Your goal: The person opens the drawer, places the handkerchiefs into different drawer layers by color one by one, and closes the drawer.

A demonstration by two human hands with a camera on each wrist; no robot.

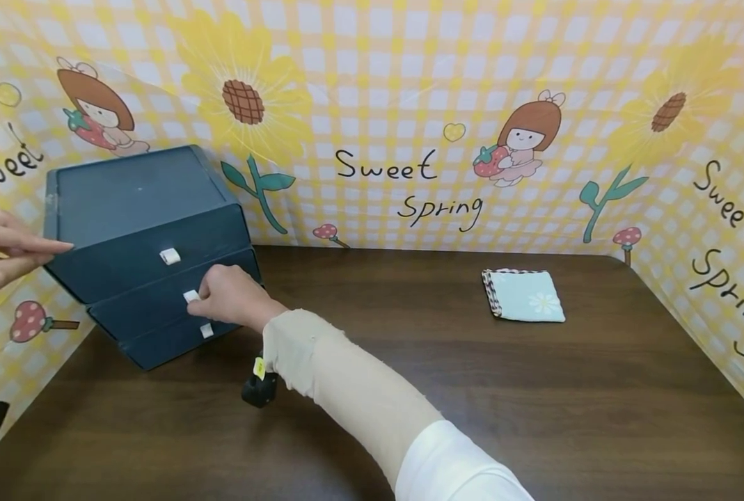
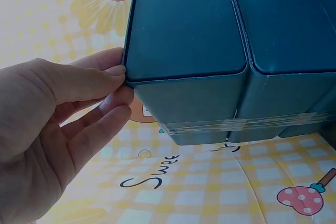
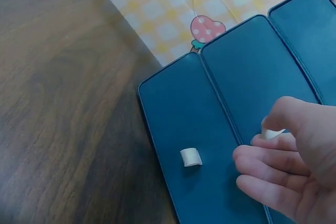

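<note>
A dark blue three-drawer box stands at the left of the table, each drawer front bearing a small white pull tab. My left hand pinches the box's upper front corner; in the left wrist view its thumb lies on the front edge, with fingers behind. My right hand is at the middle drawer, pinching its white pull tab between thumb and forefinger. The tabs of the top drawer and bottom drawer are untouched. All three drawers look closed.
On the right of the brown wooden table lies a folded light-blue cloth with a checked edge. A yellow gingham curtain hangs behind and along both sides. Clear tape runs along the box's side.
</note>
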